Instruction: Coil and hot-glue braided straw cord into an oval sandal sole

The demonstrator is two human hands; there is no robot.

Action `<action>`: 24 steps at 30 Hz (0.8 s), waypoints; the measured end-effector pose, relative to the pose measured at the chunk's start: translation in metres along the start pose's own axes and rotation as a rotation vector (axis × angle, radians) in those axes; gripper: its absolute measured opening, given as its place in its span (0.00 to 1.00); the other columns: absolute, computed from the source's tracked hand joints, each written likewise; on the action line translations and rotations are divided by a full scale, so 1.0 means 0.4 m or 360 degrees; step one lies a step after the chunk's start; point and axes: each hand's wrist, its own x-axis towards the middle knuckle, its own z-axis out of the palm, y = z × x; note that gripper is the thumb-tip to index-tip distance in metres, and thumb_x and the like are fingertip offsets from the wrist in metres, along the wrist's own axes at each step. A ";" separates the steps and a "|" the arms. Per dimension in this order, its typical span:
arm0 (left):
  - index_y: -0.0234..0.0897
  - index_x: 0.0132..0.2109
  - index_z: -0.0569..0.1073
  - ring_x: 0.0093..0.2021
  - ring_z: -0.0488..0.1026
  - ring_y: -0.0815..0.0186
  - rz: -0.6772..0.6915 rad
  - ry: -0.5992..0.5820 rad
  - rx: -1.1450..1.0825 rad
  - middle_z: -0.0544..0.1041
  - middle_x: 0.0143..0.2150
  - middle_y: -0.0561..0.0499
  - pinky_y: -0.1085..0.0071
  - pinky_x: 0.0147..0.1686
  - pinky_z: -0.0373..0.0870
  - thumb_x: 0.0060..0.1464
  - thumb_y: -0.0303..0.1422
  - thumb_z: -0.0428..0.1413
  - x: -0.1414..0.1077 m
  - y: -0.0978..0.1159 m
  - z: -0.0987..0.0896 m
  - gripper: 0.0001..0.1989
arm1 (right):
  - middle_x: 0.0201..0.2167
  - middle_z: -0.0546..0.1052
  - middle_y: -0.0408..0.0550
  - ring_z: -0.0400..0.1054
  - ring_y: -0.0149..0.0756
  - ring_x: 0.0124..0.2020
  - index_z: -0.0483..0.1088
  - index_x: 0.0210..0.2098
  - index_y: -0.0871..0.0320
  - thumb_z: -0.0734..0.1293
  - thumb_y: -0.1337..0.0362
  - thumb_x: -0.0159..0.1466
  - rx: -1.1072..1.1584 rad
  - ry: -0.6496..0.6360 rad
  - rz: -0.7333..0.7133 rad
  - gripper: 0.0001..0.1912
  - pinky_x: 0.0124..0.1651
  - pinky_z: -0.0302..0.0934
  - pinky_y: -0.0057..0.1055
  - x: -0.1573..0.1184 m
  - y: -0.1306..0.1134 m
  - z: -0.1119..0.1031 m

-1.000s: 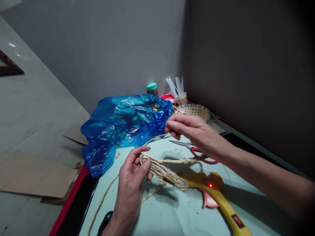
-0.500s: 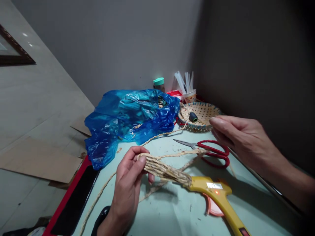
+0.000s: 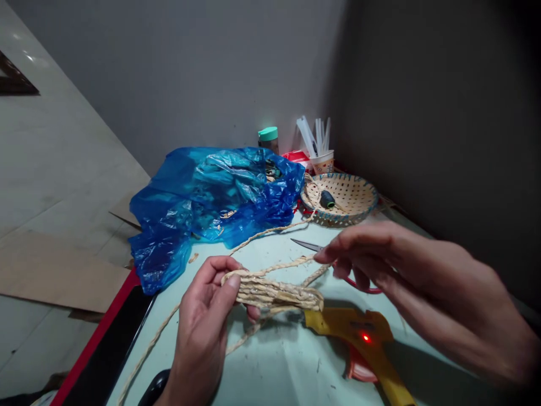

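Observation:
My left hand (image 3: 211, 321) grips one end of a bundle of twisted straw cord (image 3: 279, 294), laid in side-by-side rows with shiny glue on them. Thumb and fingertips of my right hand (image 3: 363, 254) pinch a loose strand (image 3: 289, 264) that runs from the bundle's left end. Below the bundle's right end lies a yellow glue gun (image 3: 372, 338) with a red light on. Scissors (image 3: 306, 245) with red handles rest on the table, partly hidden behind my right hand.
A blue plastic bag (image 3: 220, 197) fills the back left of the table (image 3: 279, 366). Behind are a round woven basket (image 3: 350, 194) with a dark thread spool (image 3: 327, 199), a cup of glue sticks (image 3: 323, 162) and a green-lidded jar (image 3: 268, 135). More cord (image 3: 154, 341) trails at left.
My right hand has moved left and down, from beside the basket to the strand near the bundle, and now covers part of the scissors. The view has shifted slightly.

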 end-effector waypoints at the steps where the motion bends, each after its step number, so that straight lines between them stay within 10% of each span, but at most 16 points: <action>1: 0.38 0.42 0.74 0.25 0.73 0.73 -0.0007 0.0006 -0.0015 0.76 0.33 0.54 0.78 0.27 0.71 0.58 0.37 0.62 0.000 0.000 0.001 0.09 | 0.40 0.79 0.38 0.74 0.19 0.36 0.70 0.48 0.52 0.57 0.75 0.69 -0.0037 -0.0038 -0.0026 0.16 0.40 0.68 0.10 -0.008 -0.003 0.004; 13: 0.38 0.41 0.73 0.24 0.74 0.71 -0.0119 0.0141 -0.0120 0.78 0.31 0.51 0.77 0.26 0.73 0.52 0.36 0.65 -0.014 0.019 0.026 0.12 | 0.50 0.77 0.49 0.68 0.33 0.53 0.71 0.50 0.62 0.65 0.70 0.70 -0.0171 -0.0171 -0.0390 0.09 0.58 0.62 0.28 -0.007 -0.031 0.046; 24: 0.38 0.39 0.75 0.26 0.73 0.70 -0.0091 0.0087 -0.0082 0.77 0.34 0.51 0.76 0.28 0.74 0.51 0.37 0.66 -0.020 0.004 0.027 0.11 | 0.39 0.74 0.46 0.67 0.35 0.38 0.71 0.45 0.57 0.66 0.74 0.67 -0.0240 -0.0010 -0.0239 0.09 0.41 0.64 0.32 -0.038 -0.028 0.080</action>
